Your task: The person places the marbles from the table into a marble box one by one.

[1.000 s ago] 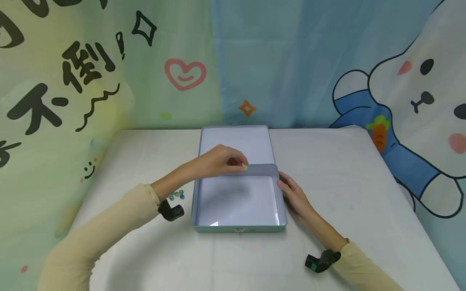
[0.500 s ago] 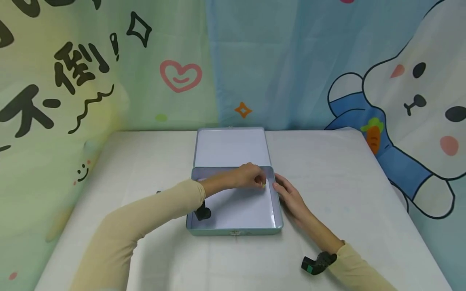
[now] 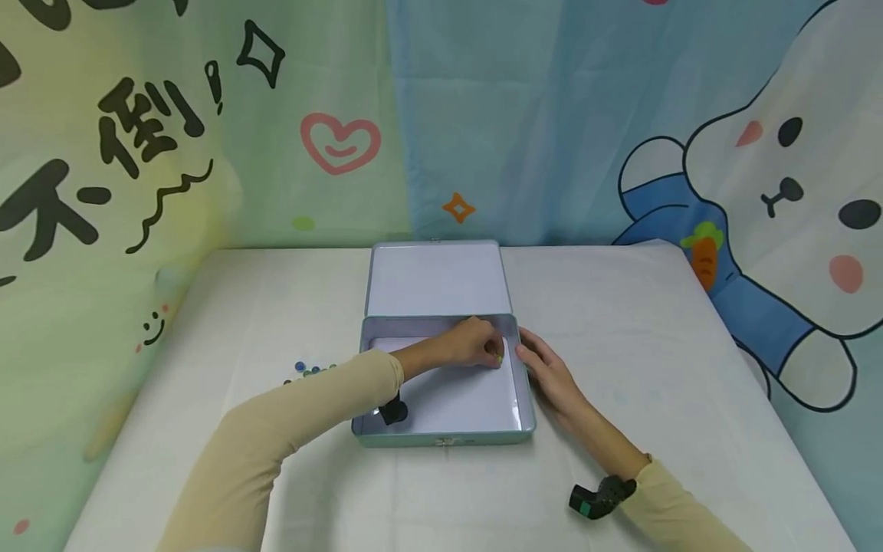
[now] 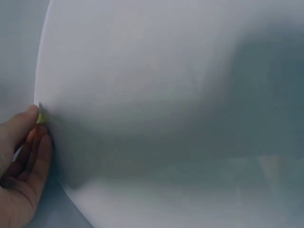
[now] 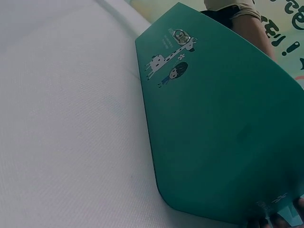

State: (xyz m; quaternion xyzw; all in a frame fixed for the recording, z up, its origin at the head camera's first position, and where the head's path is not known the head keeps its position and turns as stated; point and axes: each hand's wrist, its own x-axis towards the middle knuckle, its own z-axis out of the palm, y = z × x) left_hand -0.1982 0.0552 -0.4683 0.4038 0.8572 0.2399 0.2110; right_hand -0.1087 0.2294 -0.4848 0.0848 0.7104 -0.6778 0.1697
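An open tin box (image 3: 444, 441) stands on the white table, its lid (image 3: 436, 277) tipped back behind it. Inside, near the right wall, my left hand (image 3: 476, 343) pinches a small yellow-green marble (image 3: 500, 359) between thumb and fingers. The left wrist view shows the marble (image 4: 42, 115) at the fingertips, low by the tin's floor edge. With the thumb over the rim and fingers along the outside, my right hand (image 3: 552, 374) holds the tin's right side. A giraffe and a small figure decorate the green outer wall (image 5: 213, 118) in the right wrist view.
Left of the tin lie several blue and green marbles (image 3: 300, 367), partly hidden by the left sleeve (image 3: 303, 429). A printed curtain (image 3: 483, 115) hangs behind the table (image 3: 621, 322). Each wrist carries a black camera (image 3: 602, 497).
My left hand has carried the marble rightward and down from above the tin's back edge to inside near the right wall. My right hand has stayed on the tin's side.
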